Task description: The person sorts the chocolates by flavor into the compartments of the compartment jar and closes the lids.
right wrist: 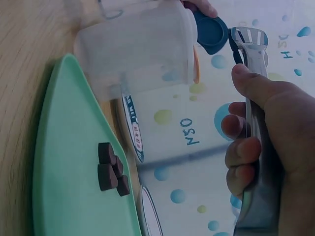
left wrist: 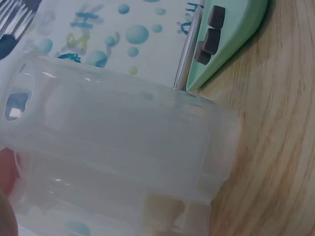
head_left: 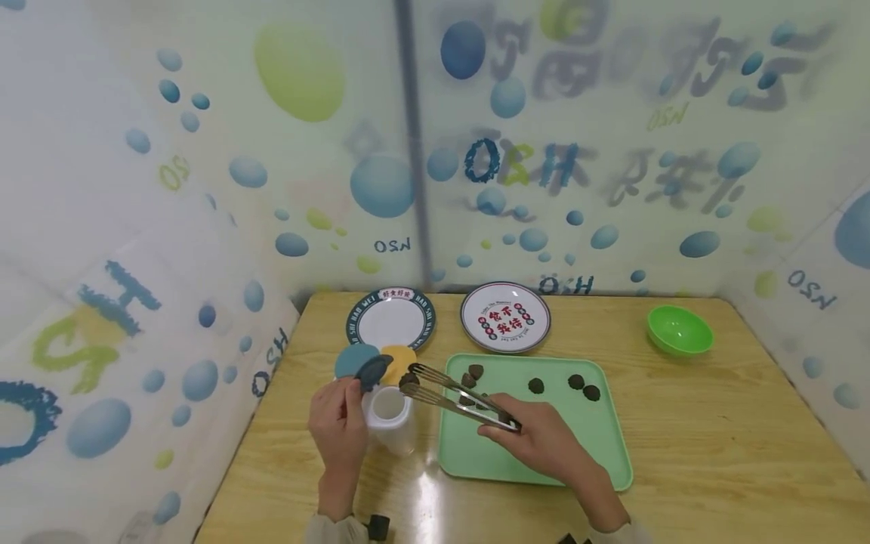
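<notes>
My left hand (head_left: pixel 338 425) pinches a dark blue flip lid (head_left: pixel 373 372), raised beside the mouth of a translucent white plastic canister (head_left: pixel 401 437). Blue and yellow lids (head_left: pixel 398 363) show behind that mouth. Metal food tongs (head_left: pixel 469 402) are gripped in my right hand (head_left: pixel 544 440). Between the tongs' tips sits a dark brown lump (head_left: pixel 409 381), just right of the lid and above the canister. In the right wrist view, the fingers wrap the tongs' handles. The canister's side fills much of the left wrist view.
On the light green tray (head_left: pixel 530 465) lie several dark brown pieces (head_left: pixel 536 386). Behind it stand a dark-rimmed plate (head_left: pixel 390 321) and a white plate with red lettering (head_left: pixel 505 317). A bright green bowl (head_left: pixel 680 330) stands at the right back. Printed sheets enclose the wooden table.
</notes>
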`<state>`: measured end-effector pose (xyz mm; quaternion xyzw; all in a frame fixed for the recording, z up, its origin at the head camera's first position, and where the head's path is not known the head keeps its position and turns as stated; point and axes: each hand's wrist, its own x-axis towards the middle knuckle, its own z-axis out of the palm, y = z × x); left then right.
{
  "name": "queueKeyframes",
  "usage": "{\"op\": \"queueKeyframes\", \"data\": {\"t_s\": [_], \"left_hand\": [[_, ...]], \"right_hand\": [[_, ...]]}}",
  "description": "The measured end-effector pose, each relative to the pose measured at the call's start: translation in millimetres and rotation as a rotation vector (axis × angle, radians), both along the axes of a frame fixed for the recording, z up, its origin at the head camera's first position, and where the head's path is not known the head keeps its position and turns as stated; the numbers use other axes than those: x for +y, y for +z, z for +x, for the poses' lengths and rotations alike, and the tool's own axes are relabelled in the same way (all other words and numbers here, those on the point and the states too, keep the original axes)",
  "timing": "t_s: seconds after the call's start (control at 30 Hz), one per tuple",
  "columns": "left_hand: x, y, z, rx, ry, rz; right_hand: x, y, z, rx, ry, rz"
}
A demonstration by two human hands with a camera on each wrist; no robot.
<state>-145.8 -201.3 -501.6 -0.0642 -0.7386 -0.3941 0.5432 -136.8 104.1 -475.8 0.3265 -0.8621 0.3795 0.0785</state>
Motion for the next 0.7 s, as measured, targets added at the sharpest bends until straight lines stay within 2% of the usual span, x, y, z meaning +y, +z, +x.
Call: {"op": "queueKeyframes", "data": {"t_s": [0.17,0.3,0.5,0.7], "left_hand": [[2,2.0,-0.5,-0.009,-0.026,0.000],[4,4.4,1.1,-0.016,-0.022,0.001],[3,2.8,0.8,-0.009,-0.011,-0.006],[0,1.8,0.2,0.014,0.003,-0.003]], "right_hand": [[-17,-2.9,-3.2,-0.007,0.020,0.014],[-23,-0.7,-4.3,-0.033,0.003,0.060],[-21,2.7,-2.4,-0.087,-0.047,0.070],[-13,-2.9,-2.5,-0.059,-0.079,0.062]]}}
